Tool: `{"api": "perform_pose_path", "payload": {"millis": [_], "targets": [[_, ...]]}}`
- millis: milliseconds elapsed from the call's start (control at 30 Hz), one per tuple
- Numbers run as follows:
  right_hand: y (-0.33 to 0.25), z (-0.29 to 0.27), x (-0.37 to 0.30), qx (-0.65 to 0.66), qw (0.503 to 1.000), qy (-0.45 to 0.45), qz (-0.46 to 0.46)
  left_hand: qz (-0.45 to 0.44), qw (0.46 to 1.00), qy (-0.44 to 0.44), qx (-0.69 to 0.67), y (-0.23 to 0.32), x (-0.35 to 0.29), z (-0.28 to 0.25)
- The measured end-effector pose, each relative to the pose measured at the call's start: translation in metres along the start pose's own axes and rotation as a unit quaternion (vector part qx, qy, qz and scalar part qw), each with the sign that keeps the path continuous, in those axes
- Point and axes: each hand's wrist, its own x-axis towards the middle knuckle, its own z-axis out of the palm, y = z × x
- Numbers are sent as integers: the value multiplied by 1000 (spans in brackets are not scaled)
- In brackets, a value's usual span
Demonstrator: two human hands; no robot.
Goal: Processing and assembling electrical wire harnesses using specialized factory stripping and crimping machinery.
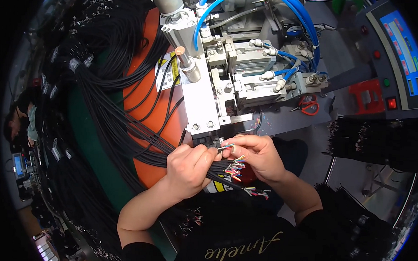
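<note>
My left hand (185, 169) is closed around a black cable, with a bundle of black cables (146, 149) running under it to the left. Colored inner wires (229, 145) stick out of the held cable's end, and my right hand (262, 157) pinches them between thumb and fingertips. Below the right hand, several stripped ends (235, 170) fan out in red, white, yellow and blue. Both hands are just in front of the metal press-like machine (198, 102), close to its lower dark fixture (204, 140). My fingers partly hide the held cable.
Pneumatic cylinders (253, 60) with blue hoses (316, 37) fill the machine's right side. Red-handled scissors (309, 105) and a red tray (367, 97) lie further right, near a control screen (403, 52). Cable bundles (374, 141) hang at right; more heap over the orange surface (154, 172).
</note>
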Motion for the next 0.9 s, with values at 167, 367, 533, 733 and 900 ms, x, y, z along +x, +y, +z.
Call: {"api": "perform_pose_path", "payload": {"millis": [167,367,533,733,900], "targets": [[0,-1,8,52,998,-34,-12,-27,997,13,-74,-4,2,3],[-16,4,10,-294,943,-8,-154,3,998,-31,-49,-2,1,-3],[-20,18,9,-603,724,45,-332,12,997,-47,57,7,-7,-3],[-16,11,12,-628,721,61,-288,-6,997,-32,67,6,0,-9],[-4,7,12,-585,754,70,-291,-32,996,-73,39,5,-2,-10]]}}
